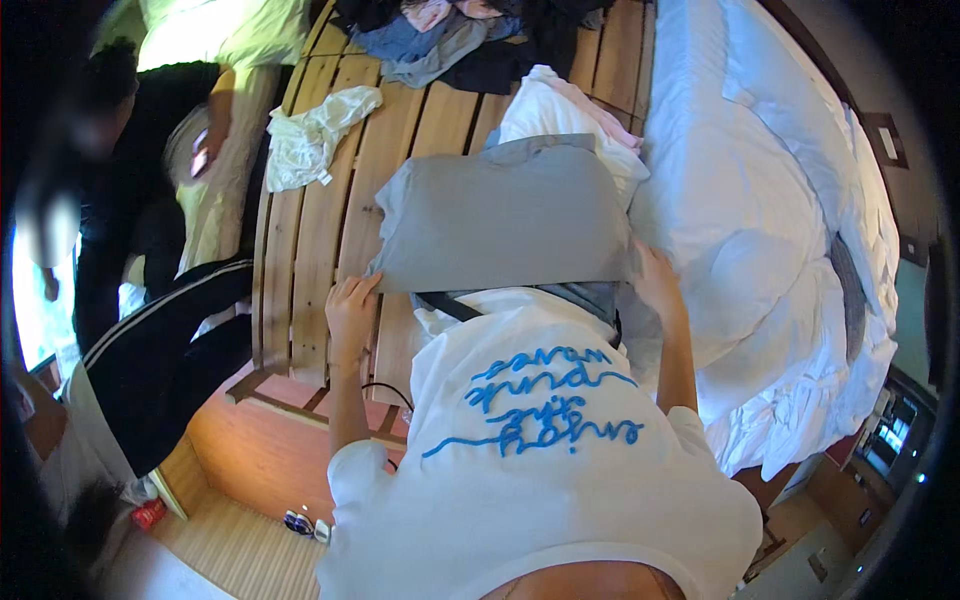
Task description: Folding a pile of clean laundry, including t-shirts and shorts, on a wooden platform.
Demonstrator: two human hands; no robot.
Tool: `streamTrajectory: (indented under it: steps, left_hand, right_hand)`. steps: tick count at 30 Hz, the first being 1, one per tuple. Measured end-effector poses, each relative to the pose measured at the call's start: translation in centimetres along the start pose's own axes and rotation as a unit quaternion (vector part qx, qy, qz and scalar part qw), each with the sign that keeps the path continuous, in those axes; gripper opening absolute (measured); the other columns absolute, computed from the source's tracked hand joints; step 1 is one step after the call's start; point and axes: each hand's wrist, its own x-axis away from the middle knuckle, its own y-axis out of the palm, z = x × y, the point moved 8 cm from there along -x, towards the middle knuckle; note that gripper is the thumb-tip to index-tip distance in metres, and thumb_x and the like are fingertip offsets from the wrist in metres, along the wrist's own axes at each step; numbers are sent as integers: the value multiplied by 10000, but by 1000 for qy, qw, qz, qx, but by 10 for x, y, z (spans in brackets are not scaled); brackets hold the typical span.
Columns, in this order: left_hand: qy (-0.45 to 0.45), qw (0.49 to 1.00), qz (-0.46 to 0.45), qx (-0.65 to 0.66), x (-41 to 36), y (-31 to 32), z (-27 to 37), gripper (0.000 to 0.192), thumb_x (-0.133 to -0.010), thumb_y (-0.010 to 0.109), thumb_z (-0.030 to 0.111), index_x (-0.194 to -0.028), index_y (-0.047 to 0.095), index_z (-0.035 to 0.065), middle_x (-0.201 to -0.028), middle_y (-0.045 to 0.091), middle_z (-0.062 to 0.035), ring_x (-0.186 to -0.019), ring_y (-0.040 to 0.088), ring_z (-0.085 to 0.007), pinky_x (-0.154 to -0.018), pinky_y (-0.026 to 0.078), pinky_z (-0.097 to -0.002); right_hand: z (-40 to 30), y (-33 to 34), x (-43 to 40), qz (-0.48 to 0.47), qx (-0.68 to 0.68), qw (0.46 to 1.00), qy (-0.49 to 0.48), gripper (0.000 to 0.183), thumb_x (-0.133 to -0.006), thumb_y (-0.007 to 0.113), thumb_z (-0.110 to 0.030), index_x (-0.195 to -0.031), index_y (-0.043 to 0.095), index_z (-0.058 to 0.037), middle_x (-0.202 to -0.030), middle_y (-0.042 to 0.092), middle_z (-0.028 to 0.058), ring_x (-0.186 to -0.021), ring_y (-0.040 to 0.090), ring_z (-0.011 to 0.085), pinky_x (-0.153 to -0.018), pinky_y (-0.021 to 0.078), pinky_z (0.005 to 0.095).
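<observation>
A grey folded garment [502, 217] is spread before me across my lap and the wooden slats. My left hand [352, 307] pinches its near left corner between thumb and fingers. At the near right edge, my right hand [657, 281] grips the cloth, its fingertips partly hidden by the fold. The garment's lower edge runs nearly straight between both hands. Just beyond it lies a bundle of white cloth [551, 109] with a pink piece [611, 124] along its right side. Some darker grey fabric shows under the near edge, above my white shirt.
A crumpled white cloth [315, 139] lies on the slatted wooden platform [307, 277]. Dark and grey clothes [465, 45] are heaped at the far end. A white quilt [735, 247] rises on my right. People sit on the left, one person [150, 150] holding a phone [199, 154].
</observation>
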Motion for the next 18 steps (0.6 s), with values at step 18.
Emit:
streamTrajectory:
  steps: [18]
  left_hand:
    - [-434,853,18,288,86,71,-89,364,-742,618,166,-1033,499,-16,-937,580,-132,-912,546,-246,-784,414,-335]
  right_hand:
    - [-351,145,6,-123,-93,898,-412,342,-830,402,-206,-1047,472,49,-1068,481,271,-1017,468,344,-879,315,495]
